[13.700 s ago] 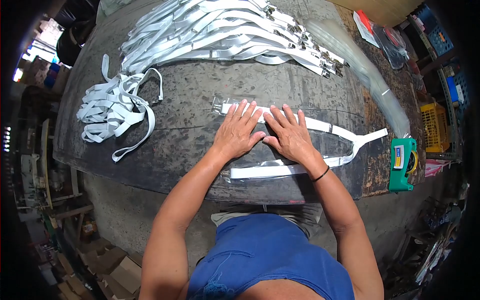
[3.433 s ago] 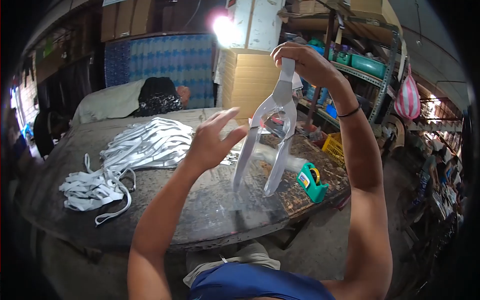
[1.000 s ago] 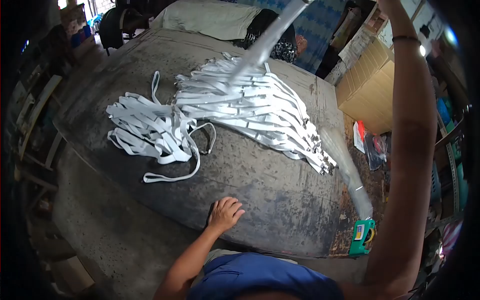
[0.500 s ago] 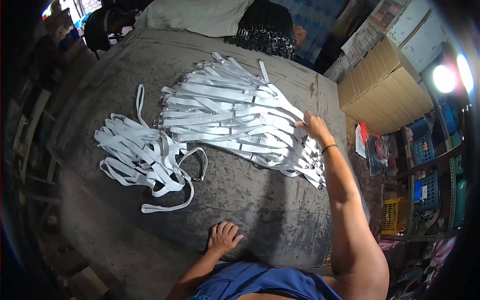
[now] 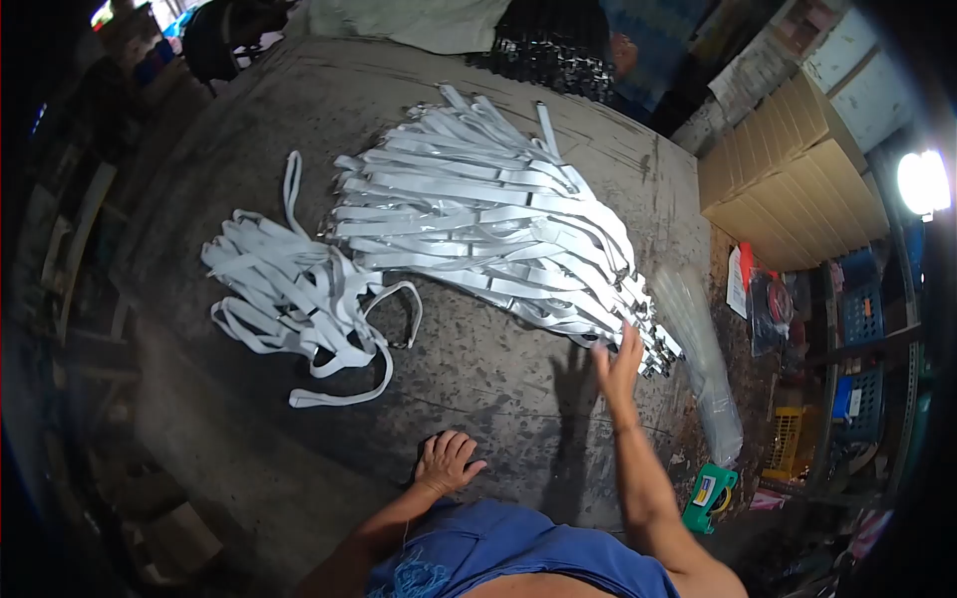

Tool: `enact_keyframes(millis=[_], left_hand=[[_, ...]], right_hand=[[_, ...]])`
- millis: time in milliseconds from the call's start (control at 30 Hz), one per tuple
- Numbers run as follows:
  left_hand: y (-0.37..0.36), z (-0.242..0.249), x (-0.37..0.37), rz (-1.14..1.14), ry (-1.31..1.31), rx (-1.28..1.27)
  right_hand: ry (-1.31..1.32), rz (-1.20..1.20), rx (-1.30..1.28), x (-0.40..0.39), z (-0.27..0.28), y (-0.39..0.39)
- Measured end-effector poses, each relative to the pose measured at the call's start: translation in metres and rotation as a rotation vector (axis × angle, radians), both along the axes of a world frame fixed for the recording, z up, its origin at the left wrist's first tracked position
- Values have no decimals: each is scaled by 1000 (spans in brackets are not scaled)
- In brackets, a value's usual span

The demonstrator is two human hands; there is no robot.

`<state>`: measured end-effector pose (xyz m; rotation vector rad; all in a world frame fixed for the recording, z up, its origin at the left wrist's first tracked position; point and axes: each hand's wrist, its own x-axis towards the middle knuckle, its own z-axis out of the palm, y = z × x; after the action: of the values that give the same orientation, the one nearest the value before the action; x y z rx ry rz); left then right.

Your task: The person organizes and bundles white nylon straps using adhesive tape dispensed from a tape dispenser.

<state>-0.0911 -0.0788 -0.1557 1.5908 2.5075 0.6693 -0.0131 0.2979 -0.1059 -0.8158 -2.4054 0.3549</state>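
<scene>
A big fanned bundle of white lanyards (image 5: 469, 214) lies across the middle of the table, its metal clips gathered at the right end. My right hand (image 5: 620, 367) is at the lower edge of that clip end, thumb and fingers apart and nothing held. To the left, a smaller loose heap of white lanyards (image 5: 289, 284) lies tangled, with a few loops trailing out. My left hand (image 5: 449, 461) rests flat on the table near its front edge, fingers stretched out, below both piles.
Clear plastic bags (image 5: 703, 369) lie along the table's right side, with a green tape dispenser (image 5: 709, 497) in front. A cardboard box (image 5: 793, 174) stands at the back right. Shelves with a yellow basket (image 5: 785, 444) are on the right. Black straps (image 5: 553, 50) hang over the far edge.
My right hand has come down and toward me, from the upper right of the bundle to its lower clip end. The plastic bags and tape dispenser now show. My left hand stays flat.
</scene>
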Motion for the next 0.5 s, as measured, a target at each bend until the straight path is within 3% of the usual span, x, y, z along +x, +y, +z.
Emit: enact_keyframes(millis=[100,167,200,267,467,500], left_hand=[[-2,-5,2,10,-7,23],[-2,-6,3,6,-29,31],[-2,-6,3,4,-36,38],[-2,-10,3,15,-41,55],[-2,2,-12,1,-81,181],[1,5,-26,-76,-261,208]], right_hand=[[-161,5,-148,63,-28,-121],[-536,107,-299,96,-27,-191],[-536,123,-298,112,-34,-208],[-651,188,-153,128,-42,-230],[-666,167,-109,127,-42,-225],[-633,172,-130,125,-40,-222]])
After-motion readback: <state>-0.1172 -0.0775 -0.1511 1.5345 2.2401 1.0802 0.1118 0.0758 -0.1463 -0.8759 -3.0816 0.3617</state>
